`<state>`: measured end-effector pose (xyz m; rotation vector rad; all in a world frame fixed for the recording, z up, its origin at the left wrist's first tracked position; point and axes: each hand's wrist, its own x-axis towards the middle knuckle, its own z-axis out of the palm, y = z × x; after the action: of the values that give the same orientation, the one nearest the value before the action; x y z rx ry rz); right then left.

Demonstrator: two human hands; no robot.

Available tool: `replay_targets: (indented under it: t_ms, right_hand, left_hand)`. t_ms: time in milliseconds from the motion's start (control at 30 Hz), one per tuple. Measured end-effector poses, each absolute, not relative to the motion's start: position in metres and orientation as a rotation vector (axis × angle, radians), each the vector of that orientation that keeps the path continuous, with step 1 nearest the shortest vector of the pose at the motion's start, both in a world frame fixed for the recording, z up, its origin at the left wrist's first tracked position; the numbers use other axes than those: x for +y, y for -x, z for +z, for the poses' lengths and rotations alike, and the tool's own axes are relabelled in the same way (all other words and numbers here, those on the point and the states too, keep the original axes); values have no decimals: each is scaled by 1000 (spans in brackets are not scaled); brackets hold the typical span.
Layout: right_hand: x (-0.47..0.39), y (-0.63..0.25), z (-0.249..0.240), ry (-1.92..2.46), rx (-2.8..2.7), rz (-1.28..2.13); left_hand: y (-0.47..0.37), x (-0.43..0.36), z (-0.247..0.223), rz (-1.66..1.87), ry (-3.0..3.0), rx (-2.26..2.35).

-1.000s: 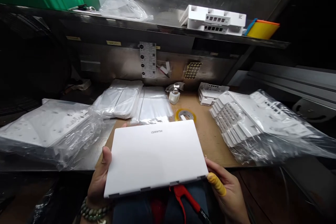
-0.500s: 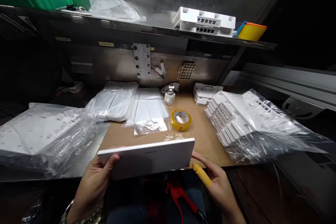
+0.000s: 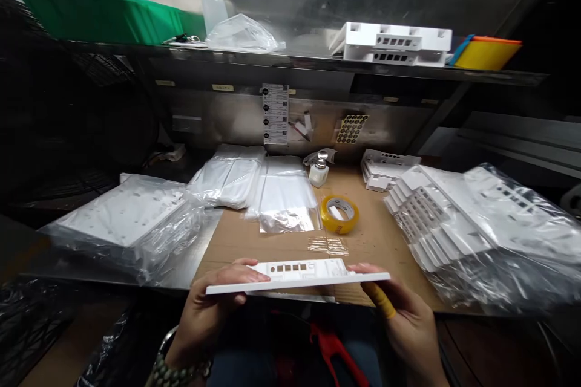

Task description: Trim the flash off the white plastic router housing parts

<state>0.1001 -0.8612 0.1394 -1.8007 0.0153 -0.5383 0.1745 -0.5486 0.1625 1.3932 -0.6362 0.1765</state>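
A white plastic housing (image 3: 299, 281) is held almost edge-on above the front edge of the bench. A row of small square port openings shows along its raised far side. My left hand (image 3: 222, 296) grips its left end, fingers over the top and thumb at the near edge. At the right end, my right hand (image 3: 399, 308) holds it too, a yellow finger cot on one digit. Below, in my lap area, lies a red-handled tool (image 3: 336, 351), partly hidden in the dark.
Bagged white housings (image 3: 454, 211) lie at right, bagged white panels (image 3: 122, 211) at left. Clear plastic bags (image 3: 285, 187), a yellow tape roll (image 3: 339, 215) and a small pump bottle (image 3: 319, 170) stand on the cardboard (image 3: 254, 248). More housings (image 3: 394, 45) sit on the shelf overhead.
The white housing has tipped from showing its broad, printed face to nearly edge-on, so its ports show. My right hand has closed onto its right end. The view has shifted left.
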Motion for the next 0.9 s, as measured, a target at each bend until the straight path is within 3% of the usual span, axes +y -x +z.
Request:
replay_targets:
  t_ms: [300,500,667,900]
  right_hand:
    - [-860,-124,137,1862,-86,-510]
    - [-891,-220,170,2590,87,-215]
    - [-892,-296,167,2868,333,75]
    - [-889,-310,165,3024,281,75]
  left_hand:
    - [-169,-534,173,-47,-1580,-497]
    - [-166,-536,162,434,-1752,-199]
    - [-181,-563,139,773,-1850,-391]
    - [-198,-576,98,640,-2083,-620]
